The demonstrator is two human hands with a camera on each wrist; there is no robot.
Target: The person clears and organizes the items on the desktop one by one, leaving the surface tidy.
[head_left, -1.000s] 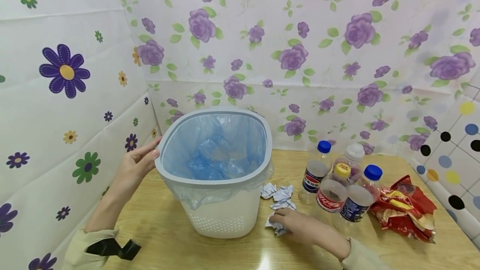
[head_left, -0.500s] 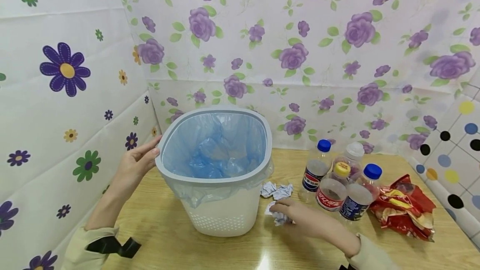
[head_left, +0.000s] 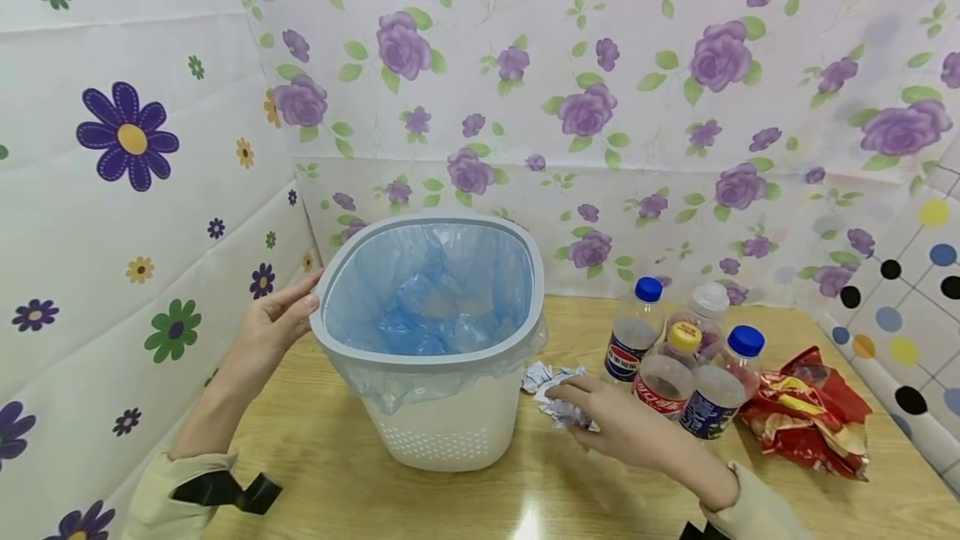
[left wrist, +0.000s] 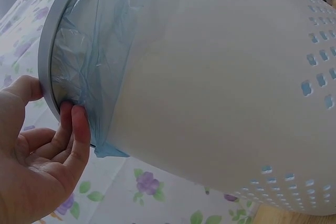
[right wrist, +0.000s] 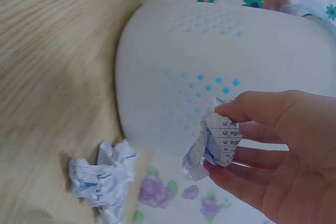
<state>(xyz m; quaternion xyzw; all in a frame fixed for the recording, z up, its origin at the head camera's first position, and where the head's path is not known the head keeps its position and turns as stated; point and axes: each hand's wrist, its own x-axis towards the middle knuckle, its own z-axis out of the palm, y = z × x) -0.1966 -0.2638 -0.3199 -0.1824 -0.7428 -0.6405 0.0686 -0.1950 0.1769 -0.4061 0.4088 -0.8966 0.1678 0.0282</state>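
Observation:
A white trash bin (head_left: 450, 440) with a grey rim stands on the table, lined with a thin blue plastic bag (left wrist: 107, 66) folded over its edge. My left hand (head_left: 273, 327) holds the bin's rim at the left side; the left wrist view has the thumb on the rim's top and fingers curled beneath, against the liner. Right of the bin, my right hand (right wrist: 278, 145) pinches a crumpled paper ball (right wrist: 220, 135) with printed lines, between thumb and fingertips. More crumpled paper (right wrist: 102, 177) lies on the table close to the bin's base.
Several plastic bottles stand together right of my right hand, among them a blue-capped Pepsi bottle (head_left: 624, 352) and a yellow-capped one (head_left: 663, 377). A red snack bag (head_left: 813, 432) lies at the far right. Flowered cloth (head_left: 480, 107) hangs behind the table (head_left: 337, 473).
My right hand has picked up the nearest paper ball and moved with it slightly away from me, over the other crumpled paper. The left hand has stayed on the bin's rim.

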